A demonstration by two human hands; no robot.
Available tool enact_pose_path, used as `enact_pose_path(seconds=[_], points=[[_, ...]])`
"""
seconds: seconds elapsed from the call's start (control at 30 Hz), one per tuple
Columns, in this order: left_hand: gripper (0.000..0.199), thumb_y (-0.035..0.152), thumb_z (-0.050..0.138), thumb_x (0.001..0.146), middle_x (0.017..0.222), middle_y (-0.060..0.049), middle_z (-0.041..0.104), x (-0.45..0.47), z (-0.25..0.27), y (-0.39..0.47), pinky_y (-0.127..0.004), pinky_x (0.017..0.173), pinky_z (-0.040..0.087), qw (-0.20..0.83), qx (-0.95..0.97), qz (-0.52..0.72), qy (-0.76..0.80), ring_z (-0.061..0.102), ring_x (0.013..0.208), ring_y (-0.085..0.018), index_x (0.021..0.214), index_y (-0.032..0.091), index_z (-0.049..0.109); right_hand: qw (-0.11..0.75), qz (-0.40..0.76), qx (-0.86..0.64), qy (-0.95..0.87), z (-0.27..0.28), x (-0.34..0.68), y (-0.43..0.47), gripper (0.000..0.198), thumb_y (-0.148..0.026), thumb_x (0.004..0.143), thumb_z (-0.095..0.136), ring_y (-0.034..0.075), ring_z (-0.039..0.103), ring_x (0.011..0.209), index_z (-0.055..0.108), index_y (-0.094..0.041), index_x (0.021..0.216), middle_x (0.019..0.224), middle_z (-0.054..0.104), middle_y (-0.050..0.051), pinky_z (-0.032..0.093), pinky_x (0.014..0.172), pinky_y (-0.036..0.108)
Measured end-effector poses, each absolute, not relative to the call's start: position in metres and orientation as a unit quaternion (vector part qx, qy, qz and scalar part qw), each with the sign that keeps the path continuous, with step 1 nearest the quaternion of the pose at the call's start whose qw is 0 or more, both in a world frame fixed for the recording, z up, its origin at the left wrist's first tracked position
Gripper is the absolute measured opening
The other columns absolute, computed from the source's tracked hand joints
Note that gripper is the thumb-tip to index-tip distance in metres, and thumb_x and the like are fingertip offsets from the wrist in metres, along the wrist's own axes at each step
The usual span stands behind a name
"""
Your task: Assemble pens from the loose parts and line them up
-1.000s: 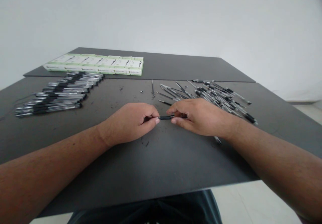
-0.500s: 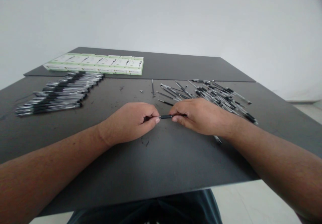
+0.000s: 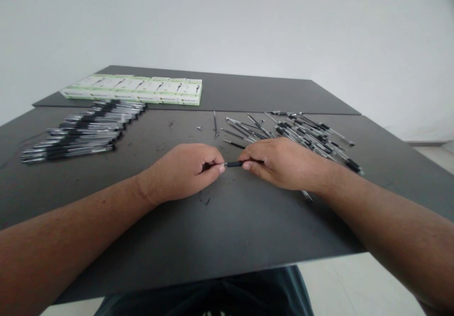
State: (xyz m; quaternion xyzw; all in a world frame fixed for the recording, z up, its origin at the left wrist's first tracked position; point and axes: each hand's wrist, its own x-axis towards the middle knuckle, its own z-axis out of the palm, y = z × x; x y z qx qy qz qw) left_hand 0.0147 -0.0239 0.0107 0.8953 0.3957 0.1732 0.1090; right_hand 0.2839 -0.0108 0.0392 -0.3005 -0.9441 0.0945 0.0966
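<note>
Between my two hands a pen (image 3: 233,164) lies level, its black rubber grip showing in the gap. My left hand (image 3: 193,171) pinches its left end between thumb and forefinger. The thumb and fingers of my right hand (image 3: 280,162) are closed on the other end, and most of that end is hidden in the hand. Just beyond my right hand lie loose refills and pen parts (image 3: 241,129). A heap of clear pens with black grips (image 3: 312,138) spreads to the right, partly behind the right hand.
A slanting row of capped pens (image 3: 85,129) lies on the left of the dark table (image 3: 213,240). Behind it stand white and green boxes (image 3: 142,89) side by side. A small pen tip (image 3: 199,128) and a single refill (image 3: 215,124) lie near the middle.
Both hands stay almost in place on the pen. A dark end that stuck out within my right hand's grip no longer shows.
</note>
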Motion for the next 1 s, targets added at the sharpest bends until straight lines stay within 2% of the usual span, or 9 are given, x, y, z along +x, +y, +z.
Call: enact_pose_path(seconds=[0.13, 0.3, 0.4, 0.5, 0.7, 0.87, 1.0], points=[[0.027, 0.036, 0.054, 0.1, 0.08, 0.0, 0.074, 0.0151, 0.0102, -0.0236, -0.03, 0.068, 0.04, 0.106, 0.897, 0.175, 0.391, 0.066, 0.074, -0.017, 0.093, 0.023, 0.076, 0.106, 0.1, -0.303, -0.942, 0.0396, 0.2838, -0.0106, 0.023, -0.025, 0.1, 0.067, 0.024, 0.075, 0.096, 0.077, -0.018, 0.12, 0.105, 0.082, 0.007, 0.051, 0.084, 0.033], [0.027, 0.036, 0.053, 0.1, 0.08, 0.0, 0.074, 0.0155, 0.0107, -0.024, -0.03, 0.069, 0.04, 0.103, 0.897, 0.17, 0.396, 0.065, 0.073, -0.018, 0.092, 0.023, 0.076, 0.073, 0.097, -0.311, -0.943, 0.0405, 0.2827, -0.0114, 0.024, -0.027, 0.107, 0.057, 0.026, 0.076, 0.1, 0.078, -0.019, 0.115, 0.109, 0.083, 0.01, 0.051, 0.086, 0.035], [0.027, 0.036, 0.053, 0.1, 0.08, 0.0, 0.074, 0.0156, 0.0107, -0.0239, -0.03, 0.069, 0.04, 0.104, 0.896, 0.172, 0.396, 0.066, 0.073, -0.017, 0.093, 0.023, 0.076, 0.098, 0.102, -0.321, -0.937, 0.0394, 0.2831, -0.0115, 0.023, -0.027, 0.104, 0.062, 0.024, 0.076, 0.094, 0.076, -0.019, 0.119, 0.104, 0.083, 0.007, 0.05, 0.082, 0.033], [0.027, 0.036, 0.053, 0.1, 0.079, 0.0, 0.074, 0.0153, 0.0109, -0.0239, -0.03, 0.068, 0.04, 0.104, 0.896, 0.172, 0.396, 0.066, 0.073, -0.018, 0.092, 0.023, 0.076, 0.113, 0.1, -0.321, -0.935, 0.0386, 0.2839, -0.0112, 0.02, -0.027, 0.101, 0.065, 0.022, 0.074, 0.09, 0.076, -0.019, 0.116, 0.099, 0.082, 0.005, 0.049, 0.079, 0.031], [0.026, 0.036, 0.055, 0.099, 0.078, 0.0, 0.074, 0.0156, 0.0125, -0.0247, -0.03, 0.067, 0.04, 0.11, 0.893, 0.17, 0.403, 0.065, 0.07, -0.017, 0.092, 0.023, 0.077, 0.07, 0.092, -0.317, -0.941, 0.0399, 0.2824, -0.0116, 0.025, -0.029, 0.107, 0.056, 0.025, 0.075, 0.093, 0.077, -0.019, 0.113, 0.103, 0.083, 0.008, 0.048, 0.08, 0.034], [0.027, 0.037, 0.054, 0.099, 0.079, 0.0, 0.074, 0.016, 0.0121, -0.0243, -0.03, 0.069, 0.041, 0.11, 0.894, 0.169, 0.401, 0.065, 0.071, -0.017, 0.092, 0.023, 0.076, 0.108, 0.111, -0.316, -0.936, 0.038, 0.2835, -0.0114, 0.023, -0.028, 0.103, 0.064, 0.023, 0.075, 0.092, 0.076, -0.019, 0.12, 0.103, 0.082, 0.006, 0.049, 0.081, 0.032], [0.027, 0.037, 0.054, 0.1, 0.078, 0.0, 0.073, 0.0153, 0.01, -0.0234, -0.03, 0.069, 0.041, 0.105, 0.896, 0.17, 0.398, 0.065, 0.07, -0.017, 0.093, 0.023, 0.076, 0.102, 0.101, -0.313, -0.939, 0.0385, 0.284, -0.0116, 0.019, -0.027, 0.101, 0.065, 0.023, 0.075, 0.092, 0.077, -0.019, 0.113, 0.102, 0.082, 0.007, 0.049, 0.08, 0.032]])
